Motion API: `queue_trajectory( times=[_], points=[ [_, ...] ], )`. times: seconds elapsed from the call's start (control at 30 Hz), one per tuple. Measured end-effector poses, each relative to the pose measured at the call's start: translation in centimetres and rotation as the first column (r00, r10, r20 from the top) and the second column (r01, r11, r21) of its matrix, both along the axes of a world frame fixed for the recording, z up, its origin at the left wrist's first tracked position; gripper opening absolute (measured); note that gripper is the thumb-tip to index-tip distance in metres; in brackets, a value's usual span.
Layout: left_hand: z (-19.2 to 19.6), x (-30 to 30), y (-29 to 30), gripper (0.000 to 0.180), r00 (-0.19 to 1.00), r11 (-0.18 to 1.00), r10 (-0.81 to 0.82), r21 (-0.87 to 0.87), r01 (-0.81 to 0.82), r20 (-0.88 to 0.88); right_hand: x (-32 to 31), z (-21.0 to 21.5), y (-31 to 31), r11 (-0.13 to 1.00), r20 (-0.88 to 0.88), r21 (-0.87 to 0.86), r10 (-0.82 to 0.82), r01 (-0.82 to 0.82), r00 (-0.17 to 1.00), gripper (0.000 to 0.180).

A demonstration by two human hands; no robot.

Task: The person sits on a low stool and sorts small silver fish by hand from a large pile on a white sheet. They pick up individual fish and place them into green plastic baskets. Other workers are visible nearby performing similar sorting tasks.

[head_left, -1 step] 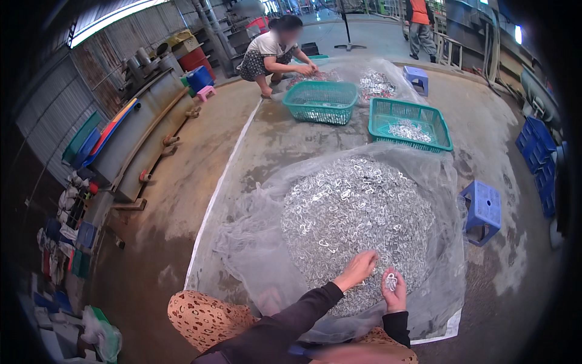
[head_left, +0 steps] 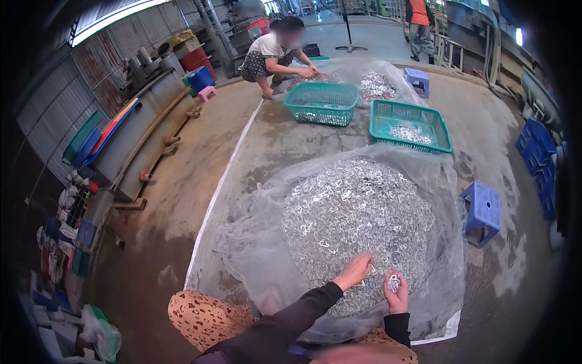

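Observation:
A broad heap of small silvery looped metal pieces [head_left: 357,212] lies on a sheet of translucent netting [head_left: 257,242] in front of me. My left hand [head_left: 355,272] hovers over the near part of the heap, its fingers pinched together. Whether a piece is between those fingertips is too small to tell. To its right, my right hand [head_left: 397,298] is turned palm up at the heap's near right side. A small cluster of the looped metal pieces [head_left: 393,283] rests in it, held by the curled fingers.
Two green plastic baskets [head_left: 321,91] with metal pieces stand beyond the heap. A blue stool [head_left: 483,209] is at the right. Farther off, a person [head_left: 276,57] squats by another pile [head_left: 377,85]. Metal tanks [head_left: 151,130] line the left; blue crates [head_left: 536,151] are far right.
My left hand has drawn back slightly toward me, its fingers more curled. My right hand still holds its cluster of metal pieces, nearly in the same place.

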State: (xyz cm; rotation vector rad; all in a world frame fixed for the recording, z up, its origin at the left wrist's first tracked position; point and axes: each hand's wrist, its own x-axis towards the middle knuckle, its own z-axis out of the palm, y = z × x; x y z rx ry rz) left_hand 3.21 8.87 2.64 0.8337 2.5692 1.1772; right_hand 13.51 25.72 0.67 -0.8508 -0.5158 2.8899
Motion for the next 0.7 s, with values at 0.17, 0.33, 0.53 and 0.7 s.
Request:
queue_trajectory(
  times=[0.17, 0.33, 0.53, 0.7],
  points=[
    [-8.1, 5.7, -2.1, 0.021, 0.98, 0.979, -0.073, -0.2, 0.035, -0.186, 1.4, 1.6, 1.8, 0.985, 0.026, -0.168, -0.042, 0.046, 0.999, 0.021],
    [-8.5, 3.5, -3.6, 0.02, 0.991, 0.982, -0.098, -0.153, 0.112, 0.092, 1.0, 1.6, 2.2, 0.977, -0.17, -0.179, 0.088, -0.118, 0.982, 0.024],
    [-4.5, -0.3, -4.7, 0.021, 0.941, 0.999, -0.041, 0.044, 0.028, 0.335, 0.6, 3.6, 1.1, 0.969, -0.178, -0.205, 0.102, -0.139, 0.979, 0.026],
    [-3.3, -0.7, -4.4, 0.023, 0.942, 0.999, 0.051, 0.007, -0.051, -0.33, 0.5, 2.6, -0.3, 0.965, -0.057, -0.223, 0.129, -0.138, 0.99, 0.021]
  ],
)
